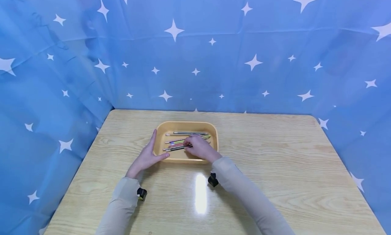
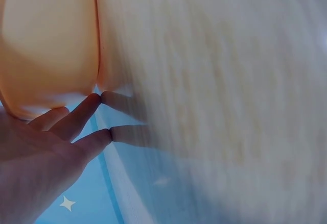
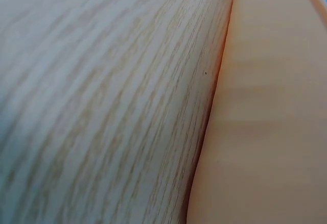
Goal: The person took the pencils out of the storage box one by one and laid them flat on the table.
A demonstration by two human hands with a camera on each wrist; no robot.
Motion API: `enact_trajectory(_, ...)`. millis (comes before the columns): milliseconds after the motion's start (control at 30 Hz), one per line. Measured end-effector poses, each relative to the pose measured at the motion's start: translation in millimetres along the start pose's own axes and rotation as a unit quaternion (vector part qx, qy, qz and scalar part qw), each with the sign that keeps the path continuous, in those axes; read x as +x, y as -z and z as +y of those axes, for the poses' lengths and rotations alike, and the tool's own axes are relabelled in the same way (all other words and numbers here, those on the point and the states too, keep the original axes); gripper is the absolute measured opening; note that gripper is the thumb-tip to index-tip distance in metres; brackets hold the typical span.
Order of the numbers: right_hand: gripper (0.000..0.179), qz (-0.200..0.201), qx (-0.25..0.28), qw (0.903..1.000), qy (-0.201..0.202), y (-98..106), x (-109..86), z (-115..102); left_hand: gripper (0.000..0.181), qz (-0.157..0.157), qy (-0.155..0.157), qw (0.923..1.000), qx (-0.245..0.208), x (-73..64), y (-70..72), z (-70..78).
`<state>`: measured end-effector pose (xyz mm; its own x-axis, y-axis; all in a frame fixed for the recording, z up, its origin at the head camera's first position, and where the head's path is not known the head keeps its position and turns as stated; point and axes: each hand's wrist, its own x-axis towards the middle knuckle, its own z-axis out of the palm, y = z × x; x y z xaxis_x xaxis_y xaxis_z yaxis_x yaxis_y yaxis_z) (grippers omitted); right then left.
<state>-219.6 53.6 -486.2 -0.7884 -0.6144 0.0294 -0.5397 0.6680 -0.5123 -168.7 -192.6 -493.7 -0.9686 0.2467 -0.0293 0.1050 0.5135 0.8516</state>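
Tray (image 1: pixel 186 161): yellow, on the wooden table (image 1: pixel 275 153), long side toward the person, which puts it within reach of both hands.
Pencils (image 1: pixel 177 148): loose inside the tray, roughly lengthwise (its shape probably suits that).
Left hand (image 1: pixel 147 157): fingers straight, thumb spread from them, at the tray's left end, likely steadying it.
Right hand (image 1: pixel 200 147): inside the tray, fingers bent down at the pencils; whether they pinch any, I cannot tell.

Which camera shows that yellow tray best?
The head view: it shows the tray from above, most of its rim and the pencils inside. The left wrist view shows only part of its outer wall, beside the left hand; the right wrist view shows just a stretch of wall.
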Motion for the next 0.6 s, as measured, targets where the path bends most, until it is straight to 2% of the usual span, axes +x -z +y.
enact_trajectory(233, 0.012, 0.004, -0.004, 1.0000, -0.005, 0.2, -0.7, 0.4, 0.113, -0.003, -0.003, 1.0000, 0.009, 0.5, 0.8, 0.2)
enact_trajectory(367, 0.008, 0.002, -0.001, 1.0000, -0.009, 0.8, -0.5, 0.5, 0.114, -0.006, 0.005, 1.0000, 0.003, 0.2, 1.0, 1.5)
enact_trajectory(467, 0.007, -0.003, -0.005, 0.9998, -0.018, 0.7, -0.1, 0.7, 0.114, -0.006, -0.001, 1.0000, -0.002, -1.4, 0.9, 2.5)
enact_trajectory(567, 0.009, -0.010, -0.009, 0.9994, -0.031, -0.1, 0.2, 1.0, 0.110, -0.008, -0.002, 0.9999, -0.010, -6.7, 3.7, 19.2)
enact_trajectory(600, 0.010, -0.013, -0.010, 0.9993, -0.034, -0.2, 0.3, 1.0, 0.111, -0.008, -0.001, 0.9999, -0.009, -6.8, 3.5, 19.2)
